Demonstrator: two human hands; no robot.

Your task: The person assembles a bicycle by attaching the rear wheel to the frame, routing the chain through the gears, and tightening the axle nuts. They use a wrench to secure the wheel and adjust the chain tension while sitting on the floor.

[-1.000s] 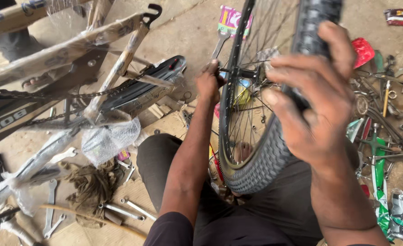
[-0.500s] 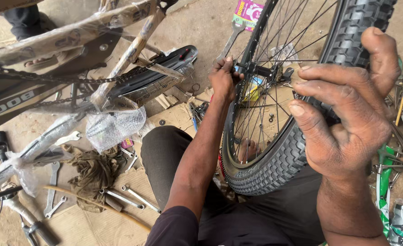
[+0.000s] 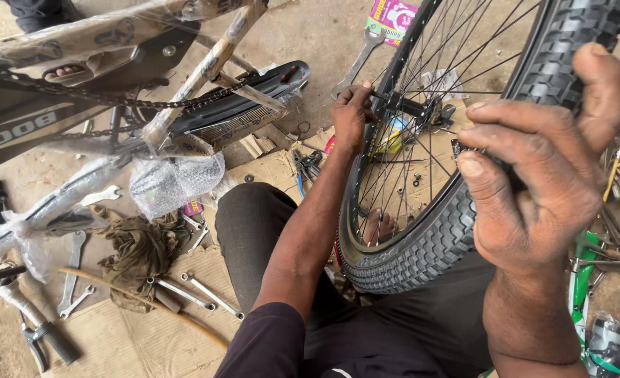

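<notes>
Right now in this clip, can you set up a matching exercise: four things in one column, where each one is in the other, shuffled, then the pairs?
Things:
1. left hand
2. right hand
3. brown rag
4. spanner

Places:
A. gripping the knobbly tyre at its top edge
B. on the ground beyond the wheel, next to a pink packet
C. at the wheel hub, among the spokes
D. heaped on the cardboard with wrenches around it

Pairs: 1-C, 2-A, 3-D, 4-B
</notes>
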